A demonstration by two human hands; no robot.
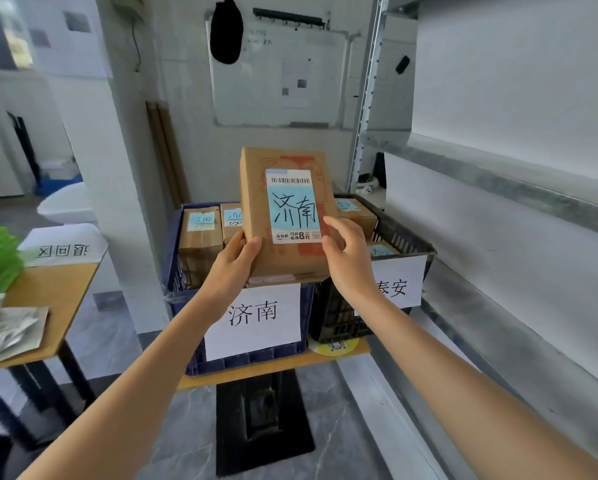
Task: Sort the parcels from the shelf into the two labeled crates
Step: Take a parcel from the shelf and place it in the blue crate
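Over the blue crate: parcel labelled 济南, left hand and right hand fingers clamped on its lower corners. Risk: low grip, could tip into black crate.

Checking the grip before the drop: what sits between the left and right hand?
In the head view, the cardboard parcel labeled 济南: the left hand and right hand grip its lower corners.
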